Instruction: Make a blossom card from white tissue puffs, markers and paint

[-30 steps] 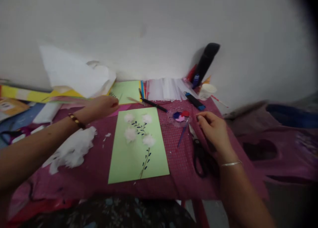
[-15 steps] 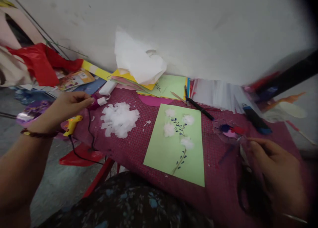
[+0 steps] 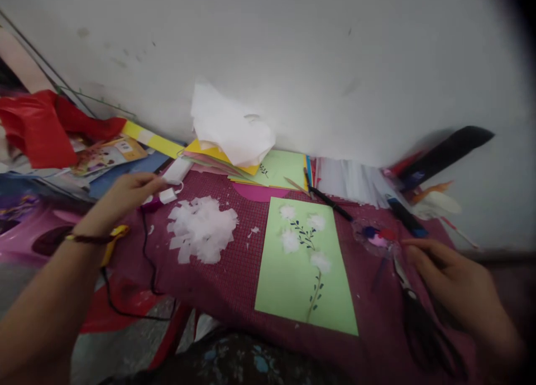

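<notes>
My left hand (image 3: pixel 136 190), fingers pressed together, is over a purple and white object (image 3: pixel 161 199) at the left of the table; whether it grips it I cannot tell. On the right, my right hand (image 3: pixel 448 273) has thumb and forefinger close together beside the paint palette (image 3: pixel 379 235); what they hold, if anything, is too blurred to make out. Black-handled scissors (image 3: pixel 419 312) lie next to that hand. Between the hands lie a heap of white paper pieces (image 3: pixel 203 228) and a green sheet (image 3: pixel 288 284) with a painted branch and white fluffy tufts.
A yellow glue gun (image 3: pixel 113 244) with a black cord is near my left forearm. Behind are a white power strip (image 3: pixel 178 170), stacked coloured papers (image 3: pixel 285 170), crumpled white paper (image 3: pixel 230 122), a black marker (image 3: pixel 330 201) and clear plastic sleeves (image 3: pixel 352 181). Red plastic (image 3: pixel 37 128) lies far left.
The view has shifted, so the table things sit lower in the picture. The scissors by my right hand now show more clearly. Both hands stay near the same things.
</notes>
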The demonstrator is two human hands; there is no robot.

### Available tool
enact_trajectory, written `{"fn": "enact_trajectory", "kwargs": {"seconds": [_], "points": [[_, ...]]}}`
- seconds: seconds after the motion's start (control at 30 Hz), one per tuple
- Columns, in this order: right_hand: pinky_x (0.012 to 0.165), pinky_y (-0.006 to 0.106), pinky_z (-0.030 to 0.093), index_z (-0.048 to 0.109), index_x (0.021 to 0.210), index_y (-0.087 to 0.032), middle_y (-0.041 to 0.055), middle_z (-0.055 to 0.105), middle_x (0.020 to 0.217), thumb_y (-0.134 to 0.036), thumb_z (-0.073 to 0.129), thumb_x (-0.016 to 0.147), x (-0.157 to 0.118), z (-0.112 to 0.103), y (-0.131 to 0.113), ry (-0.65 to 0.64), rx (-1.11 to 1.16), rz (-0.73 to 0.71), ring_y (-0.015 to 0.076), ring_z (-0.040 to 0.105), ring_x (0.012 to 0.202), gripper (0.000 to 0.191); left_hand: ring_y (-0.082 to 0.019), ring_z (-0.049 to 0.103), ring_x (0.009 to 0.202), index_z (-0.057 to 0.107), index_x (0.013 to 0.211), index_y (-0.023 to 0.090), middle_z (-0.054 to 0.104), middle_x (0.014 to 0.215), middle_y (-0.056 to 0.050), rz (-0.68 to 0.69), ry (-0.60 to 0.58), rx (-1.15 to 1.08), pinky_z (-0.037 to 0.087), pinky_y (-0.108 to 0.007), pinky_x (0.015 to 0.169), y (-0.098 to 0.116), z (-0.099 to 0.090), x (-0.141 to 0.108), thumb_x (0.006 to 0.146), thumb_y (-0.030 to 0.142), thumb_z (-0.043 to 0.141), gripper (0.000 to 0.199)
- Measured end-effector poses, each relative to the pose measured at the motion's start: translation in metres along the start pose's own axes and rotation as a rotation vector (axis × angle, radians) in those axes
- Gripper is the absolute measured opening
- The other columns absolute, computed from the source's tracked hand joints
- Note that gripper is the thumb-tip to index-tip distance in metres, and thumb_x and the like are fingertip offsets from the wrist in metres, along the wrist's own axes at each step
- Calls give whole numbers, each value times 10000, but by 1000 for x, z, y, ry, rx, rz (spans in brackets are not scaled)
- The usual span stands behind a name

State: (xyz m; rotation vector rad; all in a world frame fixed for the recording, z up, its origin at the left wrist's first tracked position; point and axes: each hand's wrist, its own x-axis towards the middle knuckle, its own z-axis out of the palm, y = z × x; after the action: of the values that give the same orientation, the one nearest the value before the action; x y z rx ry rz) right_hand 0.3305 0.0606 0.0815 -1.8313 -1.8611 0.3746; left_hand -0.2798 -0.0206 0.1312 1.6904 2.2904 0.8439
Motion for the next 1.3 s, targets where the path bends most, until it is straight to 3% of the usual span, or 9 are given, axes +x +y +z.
{"fn": "enact_trajectory", "kwargs": {"seconds": [0.2,0.3,0.4,0.57,0.73,0.87,1.1,1.2,1.3], "points": [[669,381,546,719,878,-291,56,765,845,-426,563,812,10,29,-56,-140,130,-286,264,712,724,215,-248,630,943,609,1180,154,692,1045,-111,262,-5,17,492,-353,834,61,104,93,813,414,599,449],[704,342,518,709,907,-258,45,760,884,-326,498,883,26,56,-94,-269,124,-449,228,707,782,223,-367,400,1340,458,1402,160,475,1447,-193,378,57,44,301,-497,1110,98,151,117,719,322,709,746],[690,312,475,698,858,-237,35,736,811,-259,480,889,45,85,-130,-326,126,-559,202,674,746,221,-363,275,1433,544,1321,202,387,1538,-148,442,91,19,132,-526,1183,122,176,140,708,180,671,626],[620,266,417,683,790,-224,8,678,733,-194,511,845,81,126,-161,-389,376,-542,149,576,647,183,-357,461,1277,621,907,157,610,1235,-181,327,215,-143,306,-534,1090,126,152,192,795,228,542,154],[495,229,381,641,935,-210,-49,569,555,-200,599,788,122,162,-184,-464,913,-88,116,484,491,153,-247,612,815,517,897,192,600,795,-74,161,252,-421,501,-359,682,115,96,219,845,391,453,216],[537,239,487,501,1227,-232,10,677,806,-297,597,831,146,190,-216,-482,1078,91,123,587,586,412,-175,583,675,476,930,212,585,783,-39,149,161,-594,481,-293,589,111,67,217,826,409,478,223],[635,265,544,347,1397,-281,55,643,1081,-282,722,747,151,228,-279,-555,1180,119,149,648,777,749,-220,664,833,590,1035,196,690,966,-99,211,-216,-657,544,-361,699,112,67,199,907,474,421,350],[676,296,569,413,1295,-312,4,667,1023,-246,722,738,146,235,-291,-695,1396,58,141,664,740,640,-241,666,1041,662,1105,233,717,1120,-106,244,-491,-635,548,-428,850,111,84,178,992,504,180,565],[693,306,577,529,1085,-262,-22,702,867,-177,664,766,146,239,-290,-767,1561,173,129,660,666,357,-235,659,1097,687,1136,236,706,1204,-110,224,-671,-585,543,-424,891,97,94,158,1001,467,220,538]]}}
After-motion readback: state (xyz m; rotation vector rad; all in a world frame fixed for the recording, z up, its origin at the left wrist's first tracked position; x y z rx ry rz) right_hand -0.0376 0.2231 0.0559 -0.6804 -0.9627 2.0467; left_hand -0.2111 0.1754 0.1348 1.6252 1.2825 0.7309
